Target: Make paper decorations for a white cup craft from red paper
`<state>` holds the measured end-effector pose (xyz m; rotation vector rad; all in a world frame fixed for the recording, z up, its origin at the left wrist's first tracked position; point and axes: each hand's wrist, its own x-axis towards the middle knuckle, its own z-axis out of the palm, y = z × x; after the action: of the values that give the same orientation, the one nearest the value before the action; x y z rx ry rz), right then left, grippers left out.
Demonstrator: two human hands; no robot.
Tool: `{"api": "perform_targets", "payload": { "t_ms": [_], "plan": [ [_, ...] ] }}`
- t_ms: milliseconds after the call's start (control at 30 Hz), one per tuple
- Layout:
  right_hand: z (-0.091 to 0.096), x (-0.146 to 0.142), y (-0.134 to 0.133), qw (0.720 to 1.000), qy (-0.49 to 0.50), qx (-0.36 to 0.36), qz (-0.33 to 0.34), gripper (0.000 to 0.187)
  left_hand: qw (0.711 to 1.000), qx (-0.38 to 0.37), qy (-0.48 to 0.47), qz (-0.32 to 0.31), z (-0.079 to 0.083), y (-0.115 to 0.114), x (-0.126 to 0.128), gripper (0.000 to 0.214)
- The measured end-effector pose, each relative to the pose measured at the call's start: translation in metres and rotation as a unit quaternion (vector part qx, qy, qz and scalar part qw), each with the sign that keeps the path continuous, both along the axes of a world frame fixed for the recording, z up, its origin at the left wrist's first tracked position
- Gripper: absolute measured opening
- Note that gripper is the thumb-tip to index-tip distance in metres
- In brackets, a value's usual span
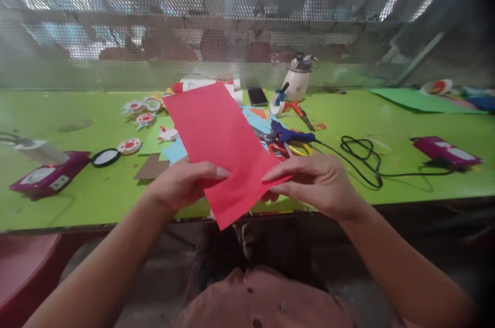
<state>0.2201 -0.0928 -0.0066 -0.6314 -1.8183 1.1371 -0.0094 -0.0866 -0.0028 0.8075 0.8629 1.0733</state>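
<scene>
A sheet of red paper (222,137) is held tilted over the front edge of the green table. My left hand (185,181) grips its left side, thumb on top and the fingers hidden beneath. At the lower right corner my right hand (317,183) pinches the paper between thumb and fingers, and the corner bends a little there. Just beyond the sheet lie a blue glue gun (290,134), red-handled scissors (276,150) and light blue paper pieces (261,119), partly covered from view.
Purple power strips (444,151) sit at both sides, with a black cable (363,150) looping across the right. Paw-shaped paper cutouts (129,146) lie at left. A white bottle (297,80) and a phone (257,96) stand near the mesh partition (247,34).
</scene>
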Motion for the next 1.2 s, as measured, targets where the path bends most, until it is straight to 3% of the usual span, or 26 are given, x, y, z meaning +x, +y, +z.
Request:
{"api": "perform_targets", "payload": {
  "t_ms": [100, 167, 300, 367, 433, 500, 633, 800, 933, 1200],
  "plan": [
    [-0.016, 0.003, -0.030, 0.997, 0.000, 0.047, -0.066, 0.022, 0.998, -0.038, 0.020, -0.043, -0.012, -0.019, 0.005, 0.017],
    [-0.026, 0.005, -0.046, 0.990, -0.003, 0.076, -0.116, 0.026, 0.999, -0.036, -0.001, -0.024, -0.020, -0.032, 0.008, 0.018],
    [-0.047, 0.006, -0.067, 0.979, -0.012, 0.075, -0.187, 0.029, 0.994, -0.013, -0.058, 0.087, -0.038, -0.069, 0.019, 0.033],
    [-0.058, 0.006, -0.073, 0.979, -0.021, 0.054, -0.197, 0.027, 0.986, -0.018, -0.031, 0.165, -0.048, -0.091, 0.027, 0.052],
    [-0.067, 0.005, -0.077, 0.978, -0.036, 0.046, -0.200, 0.025, 0.979, -0.007, 0.003, 0.204, -0.058, -0.111, 0.036, 0.066],
    [-0.072, 0.004, -0.081, 0.976, -0.052, 0.053, -0.203, 0.024, 0.973, 0.028, 0.072, 0.217, -0.069, -0.124, 0.044, 0.053],
    [-0.078, 0.005, -0.083, 0.978, -0.061, 0.029, -0.198, 0.025, 0.941, 0.171, 0.214, 0.197, -0.093, -0.123, 0.048, 0.018],
    [-0.083, 0.008, -0.082, 0.984, -0.034, -0.018, -0.172, 0.028, 0.899, 0.277, 0.280, 0.194, -0.113, -0.107, 0.045, 0.023],
    [-0.085, 0.012, -0.078, 0.991, -0.018, -0.028, -0.132, 0.028, 0.889, 0.302, 0.284, 0.194, -0.111, -0.107, 0.045, 0.026],
    [-0.089, 0.013, -0.077, 0.991, 0.036, -0.066, -0.113, 0.020, 0.909, 0.293, 0.256, 0.150, -0.095, -0.111, 0.048, 0.018]
  ]
}}
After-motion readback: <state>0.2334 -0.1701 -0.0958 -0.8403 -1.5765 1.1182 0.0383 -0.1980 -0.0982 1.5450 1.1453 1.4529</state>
